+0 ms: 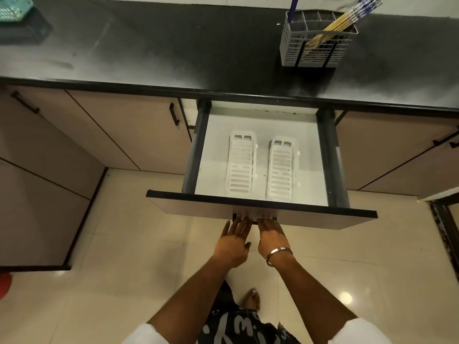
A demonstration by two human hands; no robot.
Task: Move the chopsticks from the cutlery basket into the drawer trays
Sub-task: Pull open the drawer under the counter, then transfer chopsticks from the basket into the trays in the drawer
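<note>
A grey cutlery basket (pixel 315 49) stands on the dark counter at the far right. A bundle of yellow chopsticks (pixel 347 19) with blue-and-white tops leans out of it to the right. Below the counter a drawer (pixel 260 211) is pulled out. Two white slotted trays lie side by side on its floor, the left tray (pixel 241 165) and the right tray (pixel 282 168), both with nothing in them. My left hand (pixel 233 243) and my right hand (pixel 272 238) are at the drawer front, fingers hooked under its black handle (pixel 254 220).
The dark countertop (pixel 161 45) runs across the top, with a teal basket (pixel 13 7) at its far left corner. Closed cabinet doors with black handles (pixel 173 114) flank the drawer. Beige tiled floor lies below, and my foot (pixel 252 300) shows near the bottom.
</note>
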